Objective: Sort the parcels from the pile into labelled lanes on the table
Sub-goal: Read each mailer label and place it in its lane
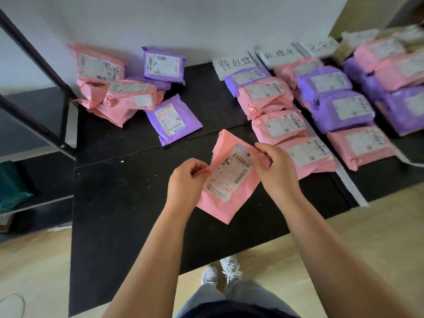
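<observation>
**1. Grip**
My L hand pinches the left edge of the flat pink plastic mailer parcel, thumb in front and fingers curled behind. My R hand grasps its upper right corner, fingers folded over crumpled plastic. Both hands are clamped on this one pkg.

**2. Held pkg**
It is tilted, with the white shipping label facing me. The label carries barcodes and orange handwritten digits. The pkg is over the black tabletop. I can't tell whether its low corner touches the surface.

**3. Positions, ref. the held pkg**
- Beyond, far left: unsorted pile of pink and purple mailers, heaped near the white wall.
- Just beyond, between it and the pile: single purple mailer, flat, label up.
- Beyond, right: white paper sign handwritten 待处理, heading the first lane of one purple and three pink pkgs. The nearest pink pkg lies just beside my R hand.
- Further right: second sign reading 处理中, heading the second lane of mixed pink and purple pkgs.
- Furthest right: third sign, too blurred to read, by the third lane.
- Far left: black metal frame.
- Below, near side: my pale trainers on the light wood floor.
</observation>
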Tool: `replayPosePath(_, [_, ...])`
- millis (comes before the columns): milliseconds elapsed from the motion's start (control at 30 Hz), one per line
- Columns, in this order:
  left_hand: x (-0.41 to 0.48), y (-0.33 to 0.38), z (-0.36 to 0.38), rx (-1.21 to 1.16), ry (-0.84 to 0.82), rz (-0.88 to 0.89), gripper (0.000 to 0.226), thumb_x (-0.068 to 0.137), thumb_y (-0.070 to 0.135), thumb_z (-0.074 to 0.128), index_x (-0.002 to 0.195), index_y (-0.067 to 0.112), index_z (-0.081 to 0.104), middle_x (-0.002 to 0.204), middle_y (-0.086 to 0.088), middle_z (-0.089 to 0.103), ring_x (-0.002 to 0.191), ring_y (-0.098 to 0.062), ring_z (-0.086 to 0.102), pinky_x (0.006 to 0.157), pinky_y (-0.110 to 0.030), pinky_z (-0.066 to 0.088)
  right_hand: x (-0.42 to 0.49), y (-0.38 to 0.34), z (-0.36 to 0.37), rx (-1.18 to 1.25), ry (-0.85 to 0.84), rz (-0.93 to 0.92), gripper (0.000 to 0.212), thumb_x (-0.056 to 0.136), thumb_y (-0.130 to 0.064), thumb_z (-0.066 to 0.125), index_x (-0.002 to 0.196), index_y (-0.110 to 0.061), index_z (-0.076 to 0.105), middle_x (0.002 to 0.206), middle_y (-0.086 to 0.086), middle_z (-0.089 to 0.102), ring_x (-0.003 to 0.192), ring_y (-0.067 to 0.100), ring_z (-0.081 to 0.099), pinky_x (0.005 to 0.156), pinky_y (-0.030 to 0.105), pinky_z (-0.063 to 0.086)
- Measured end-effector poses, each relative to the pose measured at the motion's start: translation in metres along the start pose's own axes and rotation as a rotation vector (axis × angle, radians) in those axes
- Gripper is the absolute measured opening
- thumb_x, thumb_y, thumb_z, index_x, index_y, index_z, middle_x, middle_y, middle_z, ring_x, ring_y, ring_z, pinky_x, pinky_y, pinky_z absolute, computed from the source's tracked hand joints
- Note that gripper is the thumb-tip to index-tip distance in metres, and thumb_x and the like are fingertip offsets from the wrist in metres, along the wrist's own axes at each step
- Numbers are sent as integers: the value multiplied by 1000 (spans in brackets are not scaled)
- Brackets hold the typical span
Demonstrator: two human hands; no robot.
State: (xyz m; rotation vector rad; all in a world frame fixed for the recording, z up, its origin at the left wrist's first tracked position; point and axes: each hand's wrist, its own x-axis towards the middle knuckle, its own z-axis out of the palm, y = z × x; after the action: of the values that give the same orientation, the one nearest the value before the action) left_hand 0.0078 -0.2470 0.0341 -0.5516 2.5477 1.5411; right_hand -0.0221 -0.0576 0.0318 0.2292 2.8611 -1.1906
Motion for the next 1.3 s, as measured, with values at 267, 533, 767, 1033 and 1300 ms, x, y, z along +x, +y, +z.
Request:
replayPosePath(267, [1,25,31,55,-171,137,10,94,16,64,95,23,71,93,13,68,89,-4,63,68,-17,47,-31,34,-36,39,129,194,9,94,-26,67,89,-31,61,84,-17,62,91,14,64,98,50,48])
replayPosePath(533, [-18,67,105,180,28,328,41,90,19,70,130,22,60,134,5,58,129,-19,46,103,-28,35,-43,100,-106,333,339,327,10,92,-14,66,88,-22,70,90,-10,72,90,13,69,87,40,57])
replayPosePath(767, [-42,109,211,94,-120,103,48,94,32,64,138,21,51,124,4,63,88,-9,58,61,-19,42,-35,173,-196,488,407,341,8,90,-8,65,84,-10,71,88,9,73,73,17,62,70,34,48])
replayPosePath(1033, [-86,157,323,-31,2,44,17,92,27,67,104,20,59,94,7,64,82,-14,59,62,-25,41,-17,268,-287,466,460,346,21,80,-11,74,69,-28,71,76,-4,74,78,19,68,81,47,56])
replayPosePath(1300, [-84,195,396,19,-46,94,10,92,23,67,101,19,68,89,9,65,88,-15,61,74,-27,42,16,339,-334,450,481,432,9,84,-13,72,83,-22,70,85,-3,74,86,22,70,84,48,57])
